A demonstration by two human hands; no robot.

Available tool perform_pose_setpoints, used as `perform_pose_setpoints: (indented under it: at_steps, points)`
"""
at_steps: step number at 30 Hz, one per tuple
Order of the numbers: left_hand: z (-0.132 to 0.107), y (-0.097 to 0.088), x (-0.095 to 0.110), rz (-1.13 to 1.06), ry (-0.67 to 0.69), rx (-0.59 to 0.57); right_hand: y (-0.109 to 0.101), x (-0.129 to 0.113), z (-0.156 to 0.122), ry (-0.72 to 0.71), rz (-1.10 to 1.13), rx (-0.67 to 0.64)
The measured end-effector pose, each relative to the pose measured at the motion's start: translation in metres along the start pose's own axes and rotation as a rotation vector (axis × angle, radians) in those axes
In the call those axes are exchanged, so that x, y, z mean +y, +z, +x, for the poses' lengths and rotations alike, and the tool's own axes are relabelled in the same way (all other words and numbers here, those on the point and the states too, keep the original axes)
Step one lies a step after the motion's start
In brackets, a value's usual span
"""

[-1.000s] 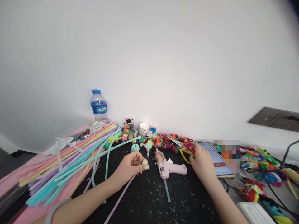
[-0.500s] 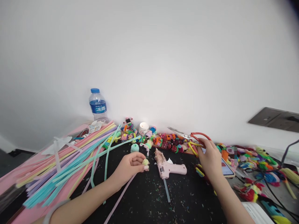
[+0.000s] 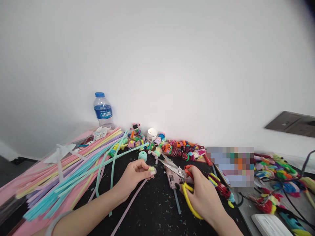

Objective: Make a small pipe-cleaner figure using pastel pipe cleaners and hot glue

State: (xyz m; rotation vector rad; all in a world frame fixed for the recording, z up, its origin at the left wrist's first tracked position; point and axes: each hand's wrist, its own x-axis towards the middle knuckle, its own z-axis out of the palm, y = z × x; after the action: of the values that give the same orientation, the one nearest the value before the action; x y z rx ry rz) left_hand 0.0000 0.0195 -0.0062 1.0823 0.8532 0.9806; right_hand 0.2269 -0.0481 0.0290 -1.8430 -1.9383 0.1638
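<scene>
The left grip pinches a small pale yellow fuzzy piece between thumb and fingertips. The right grip is wrapped around the red and yellow handles of the scissors, whose blades stand apart and point toward the left grip, just short of the yellow piece. Below the scissors, left of the right grip, a pink glue gun lies partly hidden, with a translucent glue stick jutting from its rear.

Just beyond the left grip sits a coiled mint roll; a lilac chenille stem runs from beneath that grip toward the near side of the worktop. Left of it lies a bundle of pastel chenille stems. Beyond both grips, colourful fuzzy figures line the wall beside a white cup. Farther off, beyond the bundle, stands a blue-capped bottle. To the right of the right grip lies a phone, largely pixelated, and nearer, a white box.
</scene>
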Motion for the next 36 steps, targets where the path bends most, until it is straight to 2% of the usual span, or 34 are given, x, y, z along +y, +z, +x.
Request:
perform_pose_setpoints:
  at_steps: [8,19,29,36]
  points:
    - [0.004,-0.001,-0.001,-0.045,0.006,0.011,0.006,-0.008,-0.009,-0.092,-0.169,-0.096]
    - [0.001,0.003,0.0,-0.038,-0.018,-0.022,0.013,-0.012,-0.011,-0.092,-0.156,-0.124]
    - [0.0,0.004,0.001,-0.041,0.012,-0.076,0.011,-0.014,-0.01,-0.044,-0.09,-0.198]
    - [0.0,0.004,0.002,-0.017,0.008,-0.076,0.01,-0.014,-0.013,-0.055,-0.099,-0.179]
